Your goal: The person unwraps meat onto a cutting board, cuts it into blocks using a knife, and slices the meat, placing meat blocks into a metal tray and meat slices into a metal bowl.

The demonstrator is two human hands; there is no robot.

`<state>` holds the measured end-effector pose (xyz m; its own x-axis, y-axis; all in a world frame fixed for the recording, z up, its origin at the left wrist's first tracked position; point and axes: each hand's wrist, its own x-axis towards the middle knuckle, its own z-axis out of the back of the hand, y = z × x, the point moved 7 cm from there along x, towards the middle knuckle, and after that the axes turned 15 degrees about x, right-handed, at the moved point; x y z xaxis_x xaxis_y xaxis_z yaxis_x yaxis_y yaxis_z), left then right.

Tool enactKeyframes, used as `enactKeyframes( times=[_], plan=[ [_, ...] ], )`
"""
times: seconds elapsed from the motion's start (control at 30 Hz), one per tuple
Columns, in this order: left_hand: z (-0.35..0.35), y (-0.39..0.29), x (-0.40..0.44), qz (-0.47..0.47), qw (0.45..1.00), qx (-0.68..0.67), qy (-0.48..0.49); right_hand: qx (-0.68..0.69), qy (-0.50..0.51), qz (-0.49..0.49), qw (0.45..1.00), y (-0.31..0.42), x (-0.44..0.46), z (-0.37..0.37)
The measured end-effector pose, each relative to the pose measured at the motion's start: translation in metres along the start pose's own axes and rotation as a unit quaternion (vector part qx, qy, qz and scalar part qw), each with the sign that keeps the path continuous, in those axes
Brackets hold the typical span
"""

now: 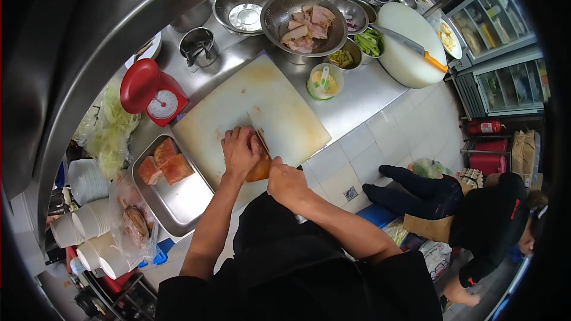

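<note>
On the cutting board (238,92), a block of meat with orange-brown skin (260,170) lies near the edge closest to me. My left hand (239,150) presses on it with curled fingers. Closed around the handle of a knife, my right hand (286,184) is just to the right. The knife blade (257,128) points away from me and stands on edge against the meat, beside my left fingertips. Its handle is hidden in my fist. Small scraps lie by the blade. To the left, a metal tray (184,199) holds several similar meat blocks (172,166).
A red scale (162,104) stands left of the board. Behind it are a perforated bowl of sliced meat (276,12) and several metal bowls. A yellow-handled knife (416,50) rests on a round white block (398,24). Another person (482,214) bends at the right.
</note>
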<state>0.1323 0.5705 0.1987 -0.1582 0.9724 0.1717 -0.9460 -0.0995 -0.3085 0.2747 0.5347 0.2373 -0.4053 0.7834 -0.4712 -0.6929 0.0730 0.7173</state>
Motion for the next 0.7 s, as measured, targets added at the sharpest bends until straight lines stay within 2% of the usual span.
enactKeyframes(
  times=[0.13, 0.23, 0.3, 0.33, 0.4, 0.47, 0.5, 0.53, 0.57, 0.6, 0.63, 0.67, 0.7],
  plan=[
    [0.004, 0.000, -0.003, -0.007, 1.000, -0.014, -0.012, -0.013, -0.058, 0.018, 0.998, -0.025, 0.008, -0.020],
    [0.007, -0.009, -0.004, -0.005, 0.999, 0.052, 0.004, -0.037, -0.062, 0.021, 0.997, -0.041, 0.013, -0.005],
    [0.021, -0.010, -0.012, 0.161, 0.961, 0.222, 0.037, 0.002, -0.095, 0.028, 0.995, -0.055, 0.013, 0.018],
    [0.030, -0.014, -0.009, 0.159, 0.961, 0.225, 0.035, 0.020, -0.110, 0.041, 0.993, -0.059, 0.012, 0.024],
    [0.017, -0.005, -0.016, 0.274, 0.937, 0.048, 0.212, 0.035, -0.118, 0.048, 0.991, -0.061, 0.004, 0.026],
    [0.003, 0.016, -0.019, 0.273, 0.943, 0.031, 0.189, 0.048, -0.131, 0.055, 0.989, -0.058, -0.006, 0.031],
    [-0.017, 0.040, -0.024, 0.307, 0.918, -0.160, 0.194, 0.052, -0.113, 0.060, 0.990, -0.054, -0.013, 0.032],
    [-0.029, 0.060, -0.028, 0.329, 0.858, -0.344, 0.194, 0.056, -0.094, 0.064, 0.992, -0.051, -0.020, 0.029],
    [-0.039, 0.060, -0.035, 0.312, 0.733, -0.529, 0.293, 0.060, -0.111, 0.090, 0.988, -0.048, -0.027, 0.028],
    [-0.031, 0.064, -0.037, 0.312, 0.737, -0.523, 0.294, 0.067, -0.113, 0.091, 0.987, -0.044, -0.033, 0.026],
    [-0.026, 0.059, -0.045, 0.359, 0.640, -0.597, 0.325, 0.071, -0.109, 0.112, 0.985, -0.033, -0.040, 0.024],
    [-0.022, 0.054, -0.055, 0.399, 0.530, -0.662, 0.349, 0.073, -0.106, 0.133, 0.983, -0.024, -0.047, 0.022],
    [-0.018, 0.045, -0.058, 0.219, 0.333, -0.799, 0.450, 0.048, -0.112, 0.144, 0.982, -0.017, -0.052, 0.016]
  ],
)
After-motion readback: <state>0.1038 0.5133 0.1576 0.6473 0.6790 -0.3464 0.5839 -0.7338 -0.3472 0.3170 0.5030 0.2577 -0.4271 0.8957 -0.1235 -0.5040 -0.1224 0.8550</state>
